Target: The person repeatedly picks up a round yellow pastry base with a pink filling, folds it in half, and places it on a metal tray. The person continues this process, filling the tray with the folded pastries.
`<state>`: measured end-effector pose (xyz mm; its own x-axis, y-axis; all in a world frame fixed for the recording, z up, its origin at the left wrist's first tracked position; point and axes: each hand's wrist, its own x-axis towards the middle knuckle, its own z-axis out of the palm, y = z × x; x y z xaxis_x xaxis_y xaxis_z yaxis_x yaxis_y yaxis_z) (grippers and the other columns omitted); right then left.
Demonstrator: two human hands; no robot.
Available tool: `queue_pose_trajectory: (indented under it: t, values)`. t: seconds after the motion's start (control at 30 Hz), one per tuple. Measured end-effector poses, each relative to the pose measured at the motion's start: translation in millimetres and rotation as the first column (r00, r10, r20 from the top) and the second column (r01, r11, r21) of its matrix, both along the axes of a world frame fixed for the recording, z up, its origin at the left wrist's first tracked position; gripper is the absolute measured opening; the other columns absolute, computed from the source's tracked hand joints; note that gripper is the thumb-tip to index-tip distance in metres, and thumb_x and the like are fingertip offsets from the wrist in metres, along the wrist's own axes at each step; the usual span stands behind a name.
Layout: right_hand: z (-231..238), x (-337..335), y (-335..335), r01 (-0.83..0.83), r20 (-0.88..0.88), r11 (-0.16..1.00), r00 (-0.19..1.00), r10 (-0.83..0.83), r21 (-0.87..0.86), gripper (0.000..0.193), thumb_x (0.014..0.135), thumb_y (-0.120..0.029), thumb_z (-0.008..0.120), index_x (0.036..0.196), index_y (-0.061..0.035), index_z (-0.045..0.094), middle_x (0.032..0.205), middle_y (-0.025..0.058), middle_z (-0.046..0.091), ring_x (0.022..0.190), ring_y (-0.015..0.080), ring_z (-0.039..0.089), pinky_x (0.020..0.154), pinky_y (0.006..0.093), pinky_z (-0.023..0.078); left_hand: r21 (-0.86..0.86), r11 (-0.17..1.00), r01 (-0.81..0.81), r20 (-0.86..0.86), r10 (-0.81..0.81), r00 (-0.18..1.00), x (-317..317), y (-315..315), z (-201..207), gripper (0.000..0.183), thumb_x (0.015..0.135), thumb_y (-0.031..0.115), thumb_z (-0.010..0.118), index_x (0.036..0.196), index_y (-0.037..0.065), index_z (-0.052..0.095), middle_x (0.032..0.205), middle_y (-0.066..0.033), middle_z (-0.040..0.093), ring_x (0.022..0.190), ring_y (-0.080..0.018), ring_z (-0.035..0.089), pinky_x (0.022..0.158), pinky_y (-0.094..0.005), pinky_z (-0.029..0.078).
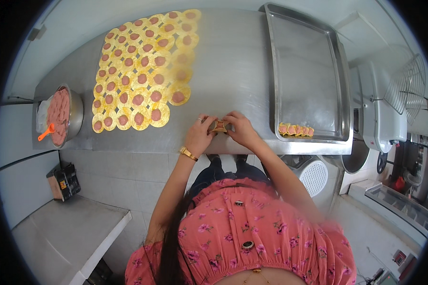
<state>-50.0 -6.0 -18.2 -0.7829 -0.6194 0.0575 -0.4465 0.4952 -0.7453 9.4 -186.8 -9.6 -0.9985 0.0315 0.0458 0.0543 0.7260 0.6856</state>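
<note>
Far left of the metal tray (pixel 313 71) sat a bowl (pixel 76 111), then topped yellow rounds (pixel 142 79); nearer the tray, your left fingers (pixel 206 123) and right fingers (pixel 232 120) pinched one folded round (pixel 218 127); filled pieces (pixel 295 129) lay in its near-left corner

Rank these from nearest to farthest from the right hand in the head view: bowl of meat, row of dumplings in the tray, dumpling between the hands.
From the right hand:
1. Dumpling: just to its left, held.
2. Row of dumplings: to the right, in the tray's near left corner.
3. Bowl of meat: far left.
</note>
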Motion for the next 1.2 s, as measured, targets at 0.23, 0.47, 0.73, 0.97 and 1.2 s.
queue_pose_trajectory:
  t: [0.23, 0.47, 0.73, 0.97, 1.2]
  values:
    - [2.1, 4.9, 3.7, 0.083, 0.028, 0.995, 0.996, -0.085, 0.063, 0.033, 0.068, -0.001, 0.069, 0.1, -0.0024, 0.064, 0.098, 0.0138, 0.061, 0.088, 0.032, 0.061, 0.076, 0.0383, 0.051, -0.051, 0.998, 0.044, 0.138, -0.037, 0.99, 1.4, 10.9, 3.6, 0.037, 0.074, 0.007, 0.069, 0.107, 0.01, 0.054, 0.101, -0.0101, 0.061, 0.088, -0.0312, 0.062, 0.072, -0.0408, 0.051]
    - [3.1, 3.6, 4.0, 0.036, 0.003, 0.99, 0.999, -0.036, 0.138, 0.026, 0.072, 0.001, 0.064, 0.097, -0.0014, 0.064, 0.091, 0.0142, 0.061, 0.084, 0.0345, 0.061, 0.073, 0.0408, 0.051, -0.005, 0.997, 0.081, 0.078, -0.081, 0.994, -3.6, 12.3, 2.5, 0.036, 0.074, 0.014, 0.071, 0.107, 0.009, 0.056, 0.093, -0.0116, 0.064, 0.083, -0.0315, 0.063, 0.072, -0.0405, 0.05]
    - [10.2, 12.1, 4.7, 0.034, 0.088, 0.995, 0.995, -0.043, 0.097, 0.033, 0.066, 0.002, 0.069, 0.098, -0.0033, 0.063, 0.1, 0.0133, 0.059, 0.093, 0.0347, 0.058, 0.078, 0.0405, 0.049, -0.136, 0.987, 0.09, 0.098, -0.077, 0.992, 1.0, 16.8, 5.7, 0.032, 0.075, 0.019, 0.071, 0.102, 0.009, 0.059, 0.082, -0.0115, 0.066, 0.078, -0.0319, 0.064, 0.067, -0.0413, 0.05]
    - [4.3, 3.6, 9.6, -0.058, 0.049, 0.998, 0.997, 0.058, 0.003, 0.033, 0.067, 0.001, 0.07, 0.099, -0.0017, 0.062, 0.096, 0.0133, 0.059, 0.088, 0.0324, 0.06, 0.076, 0.0382, 0.05, -0.103, 0.988, 0.116, 0.159, -0.099, 0.982, -0.7, 15.4, -2.0, 0.032, 0.073, 0.022, 0.074, 0.097, 0.008, 0.058, 0.078, -0.0118, 0.066, 0.073, -0.0309, 0.064, 0.064, -0.0403, 0.05]
    - [5.4, 20.4, 8.1, 0.128, 0.137, 0.991, 0.982, -0.133, 0.047, 0.026, 0.069, 0.001, 0.066, 0.094, -0.0033, 0.065, 0.092, 0.0137, 0.06, 0.087, 0.0342, 0.06, 0.075, 0.04, 0.05, 0.149, 0.977, 0.154, 0.074, -0.166, 0.983, 4.9, 7.0, -5.4, 0.031, 0.073, 0.018, 0.075, 0.092, 0.005, 0.055, 0.077, -0.0128, 0.066, 0.071, -0.0304, 0.065, 0.064, -0.0385, 0.051]
